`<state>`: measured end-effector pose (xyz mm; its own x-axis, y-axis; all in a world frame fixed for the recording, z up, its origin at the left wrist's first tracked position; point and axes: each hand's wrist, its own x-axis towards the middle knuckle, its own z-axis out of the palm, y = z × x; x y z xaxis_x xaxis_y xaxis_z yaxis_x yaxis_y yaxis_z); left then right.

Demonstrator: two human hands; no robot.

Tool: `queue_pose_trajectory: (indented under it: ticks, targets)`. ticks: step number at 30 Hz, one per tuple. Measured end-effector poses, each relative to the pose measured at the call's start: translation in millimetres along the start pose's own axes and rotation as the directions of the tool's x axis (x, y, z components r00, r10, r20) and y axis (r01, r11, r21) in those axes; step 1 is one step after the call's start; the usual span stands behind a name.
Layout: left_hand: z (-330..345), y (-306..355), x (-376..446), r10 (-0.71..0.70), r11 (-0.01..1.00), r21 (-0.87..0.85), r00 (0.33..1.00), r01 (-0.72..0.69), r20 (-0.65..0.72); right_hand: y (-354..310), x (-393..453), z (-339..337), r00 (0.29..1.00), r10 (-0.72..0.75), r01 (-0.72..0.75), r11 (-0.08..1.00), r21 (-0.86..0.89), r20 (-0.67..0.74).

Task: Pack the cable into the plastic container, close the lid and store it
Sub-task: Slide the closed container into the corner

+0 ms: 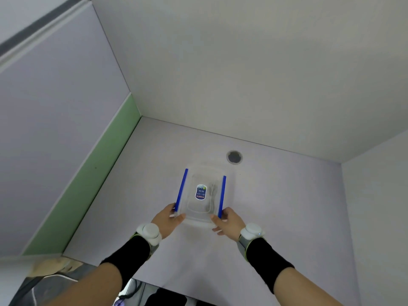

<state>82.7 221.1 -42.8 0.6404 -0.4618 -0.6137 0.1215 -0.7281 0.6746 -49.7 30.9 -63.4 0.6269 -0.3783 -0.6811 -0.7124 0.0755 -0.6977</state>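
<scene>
A clear plastic container (202,196) with two blue side clips and a label on its lid lies on the pale shelf floor (276,195) inside a cabinet compartment. The lid is on. A white cable (212,195) shows faintly through the lid, on the right side. My left hand (169,219) grips the near left corner by the blue clip. At the near right corner, my right hand (227,220) holds the container in the same way. Both wrists wear white bands over black sleeves.
A round grey cable hole (234,156) sits in the shelf floor just behind the container. A back wall, a lilac left panel with a green edge strip (88,180) and a right wall (375,217) enclose the compartment. Dark clutter lies below the shelf's front edge.
</scene>
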Motion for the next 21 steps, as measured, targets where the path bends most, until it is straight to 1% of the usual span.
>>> queue_pose_trajectory:
  ticks: [3, 6, 9, 14, 18, 21]
  targets:
    - [-12.3, 2.8, 10.4, 0.004, 1.0, 0.015, 1.0, -0.004, -0.016, -19.0, 10.6, 3.9, 1.0, -0.013, 0.014, 0.997, 0.078, -0.015]
    - [-30.2, 6.6, 23.0, 0.007, 0.999, -0.051, 1.0, -0.008, -0.024, -40.2, 25.5, 10.4, 0.999, -0.045, 0.047, 0.992, 0.113, -0.021]
    - [-52.5, 10.9, 37.6, 0.034, 0.997, -0.07, 0.997, -0.039, -0.062, -63.3, 44.2, 18.0, 0.998, -0.067, 0.069, 0.988, 0.141, -0.019]
    - [-92.4, 17.9, 68.4, 0.032, 0.964, -0.261, 0.996, -0.051, -0.077, -104.8, 80.1, 37.9, 0.996, -0.094, 0.093, 0.983, 0.161, -0.004]
    - [-120.3, 23.6, 90.8, 0.021, 0.931, -0.363, 0.998, -0.041, -0.06, -135.1, 102.9, 54.5, 0.995, -0.101, 0.099, 0.983, 0.156, 0.006]
    - [-145.9, 22.8, 110.8, -0.007, 0.917, -0.399, 0.999, -0.015, -0.053, -159.4, 124.2, 72.1, 0.995, -0.099, 0.096, 0.982, 0.163, 0.012]
